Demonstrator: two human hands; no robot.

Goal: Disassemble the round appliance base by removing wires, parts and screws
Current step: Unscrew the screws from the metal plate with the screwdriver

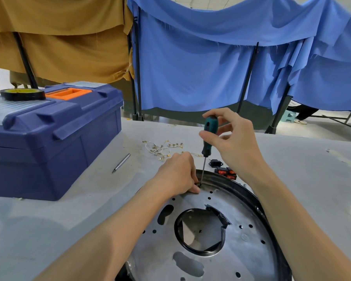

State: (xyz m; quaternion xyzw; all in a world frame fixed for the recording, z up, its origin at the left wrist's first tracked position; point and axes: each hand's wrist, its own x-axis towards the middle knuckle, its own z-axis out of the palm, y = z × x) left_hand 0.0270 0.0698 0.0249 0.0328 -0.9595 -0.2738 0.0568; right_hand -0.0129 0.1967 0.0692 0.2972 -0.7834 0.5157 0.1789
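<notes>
The round appliance base (237, 238), a silver metal disc with a black rim and a large central hole, lies on the grey table in front of me. My right hand (231, 138) grips the teal-and-black handle of a screwdriver (208, 136) held upright, its tip set on the disc's far edge. My left hand (178, 175) rests on that far edge, fingers pinched right beside the tip. Whatever sits under the tip is hidden by my fingers. A pile of removed wires with metal terminals (162, 148) lies beyond the base.
A blue toolbox (49, 138) with an orange handle and a roll of black tape (21, 94) on top stands at the left. A loose metal bit (121, 162) lies near it. Black and red-orange switches (224, 171) sit behind the base. Cloth screens hang behind the table.
</notes>
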